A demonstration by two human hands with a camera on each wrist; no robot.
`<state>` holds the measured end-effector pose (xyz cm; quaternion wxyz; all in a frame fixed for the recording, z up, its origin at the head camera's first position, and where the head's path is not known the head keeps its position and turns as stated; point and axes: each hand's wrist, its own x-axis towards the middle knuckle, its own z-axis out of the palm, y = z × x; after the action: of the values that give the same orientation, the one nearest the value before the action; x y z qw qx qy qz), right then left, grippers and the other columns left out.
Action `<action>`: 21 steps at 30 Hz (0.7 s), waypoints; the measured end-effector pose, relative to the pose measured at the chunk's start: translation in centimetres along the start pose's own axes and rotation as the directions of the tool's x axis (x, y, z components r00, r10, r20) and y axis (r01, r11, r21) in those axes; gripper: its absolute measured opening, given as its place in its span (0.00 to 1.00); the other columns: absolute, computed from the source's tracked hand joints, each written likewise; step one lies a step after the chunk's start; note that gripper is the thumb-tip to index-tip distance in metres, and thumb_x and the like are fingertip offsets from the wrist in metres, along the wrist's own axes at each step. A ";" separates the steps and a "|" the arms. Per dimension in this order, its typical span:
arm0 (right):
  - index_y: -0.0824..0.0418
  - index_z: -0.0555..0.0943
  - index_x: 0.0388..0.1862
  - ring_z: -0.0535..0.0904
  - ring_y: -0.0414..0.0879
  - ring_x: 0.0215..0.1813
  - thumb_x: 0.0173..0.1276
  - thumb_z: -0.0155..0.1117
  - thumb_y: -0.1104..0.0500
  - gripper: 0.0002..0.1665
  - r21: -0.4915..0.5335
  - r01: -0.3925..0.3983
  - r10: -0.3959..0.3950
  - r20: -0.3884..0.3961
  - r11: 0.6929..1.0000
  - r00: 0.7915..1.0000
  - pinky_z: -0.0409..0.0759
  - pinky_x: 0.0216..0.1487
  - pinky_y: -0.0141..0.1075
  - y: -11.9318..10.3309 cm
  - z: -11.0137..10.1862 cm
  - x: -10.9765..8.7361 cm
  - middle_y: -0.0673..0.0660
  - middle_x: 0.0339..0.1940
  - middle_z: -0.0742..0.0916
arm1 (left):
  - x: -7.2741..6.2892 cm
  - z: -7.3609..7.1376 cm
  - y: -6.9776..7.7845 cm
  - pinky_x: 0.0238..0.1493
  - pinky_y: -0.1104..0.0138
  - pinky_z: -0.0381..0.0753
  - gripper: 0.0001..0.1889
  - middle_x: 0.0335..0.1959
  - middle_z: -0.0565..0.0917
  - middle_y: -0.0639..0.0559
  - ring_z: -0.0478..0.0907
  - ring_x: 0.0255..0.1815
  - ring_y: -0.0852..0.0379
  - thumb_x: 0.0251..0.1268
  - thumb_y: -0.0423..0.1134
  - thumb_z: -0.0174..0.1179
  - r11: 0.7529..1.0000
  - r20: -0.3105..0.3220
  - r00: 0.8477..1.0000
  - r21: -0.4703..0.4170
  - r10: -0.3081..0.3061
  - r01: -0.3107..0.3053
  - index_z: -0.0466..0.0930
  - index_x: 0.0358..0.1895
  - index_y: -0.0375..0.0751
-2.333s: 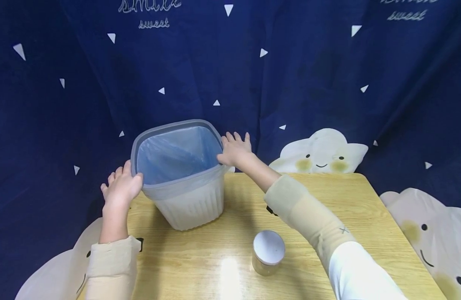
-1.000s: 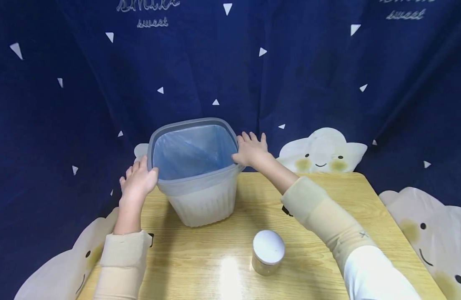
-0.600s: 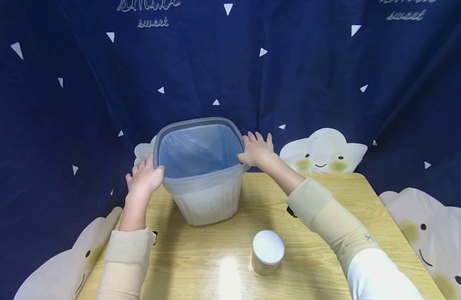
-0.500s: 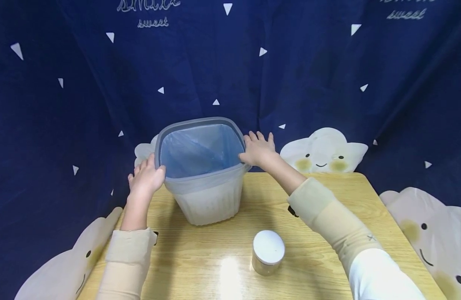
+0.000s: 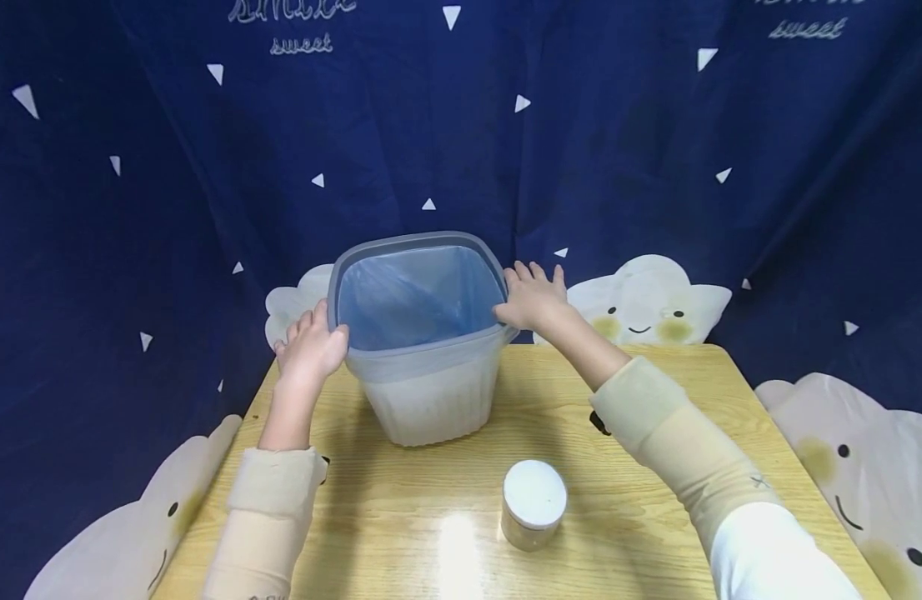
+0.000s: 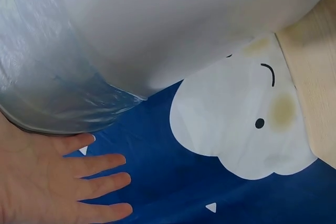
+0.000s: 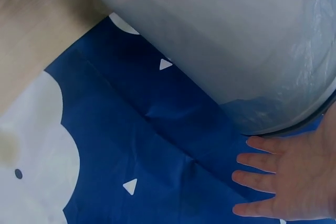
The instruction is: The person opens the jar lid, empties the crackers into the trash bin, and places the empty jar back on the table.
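A whitish trash bin (image 5: 431, 400) with a grey rim and a bluish plastic liner (image 5: 419, 300) stands toward the back of the wooden table, mouth up. My left hand (image 5: 311, 346) presses against the left side of its rim, thumb at the edge. On the right side of the rim rests my right hand (image 5: 534, 298). Both wrist views show the fingers straight and spread, those of the left hand (image 6: 47, 177) and of the right hand (image 7: 299, 174) alike, beside the liner's folded-over edge. Closer to me a clear jar with a white lid (image 5: 534, 496) stands upright.
The light wooden table (image 5: 656, 417) ends at a dark blue curtain (image 5: 618, 150) printed with white triangles and clouds. Its back right corner is rounded. A glare spot shines on the tabletop left of the jar.
The trash bin has moved to the right across the table, with both hands staying at its rim. The jar has kept its place.
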<state>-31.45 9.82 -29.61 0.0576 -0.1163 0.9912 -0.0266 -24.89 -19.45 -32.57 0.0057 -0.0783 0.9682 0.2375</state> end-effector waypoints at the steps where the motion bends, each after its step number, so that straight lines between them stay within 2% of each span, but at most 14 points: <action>1: 0.61 0.52 0.72 0.43 0.58 0.73 0.63 0.49 0.41 0.44 0.001 -0.002 0.002 -0.001 1.000 1.000 0.36 0.67 0.60 0.1 0.0 0.0 0.61 0.73 0.53 | 0.1 0.1 0.1 0.61 0.36 0.38 0.32 0.70 0.48 0.32 0.41 0.69 0.33 0.66 0.46 0.33 1.000 -0.003 1.000 0.006 0.004 -0.004 0.41 0.72 0.40; 8: 0.62 0.53 0.71 0.44 0.60 0.73 0.62 0.51 0.42 0.44 0.015 -0.010 0.011 -0.022 1.000 1.000 0.35 0.66 0.61 1.2 0.0 -0.3 0.63 0.73 0.54 | 0.5 0.6 1.0 0.61 0.36 0.39 0.32 0.69 0.50 0.32 0.42 0.69 0.33 0.65 0.47 0.33 0.999 -0.031 0.999 0.048 0.025 -0.024 0.44 0.71 0.40; 21: 0.63 0.54 0.71 0.44 0.60 0.72 0.61 0.50 0.43 0.44 0.023 -0.027 0.027 -0.025 0.999 0.999 0.34 0.66 0.62 2.7 -0.2 -0.6 0.64 0.73 0.54 | 1.1 1.1 2.5 0.62 0.36 0.36 0.33 0.70 0.47 0.32 0.39 0.70 0.33 0.65 0.49 0.33 0.996 -0.014 0.999 0.086 0.036 -0.034 0.43 0.72 0.39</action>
<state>-31.46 12.60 -29.53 0.0469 -0.1020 0.9929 -0.0384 -26.37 -16.88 -32.46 -0.0027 -0.0629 0.9787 0.1954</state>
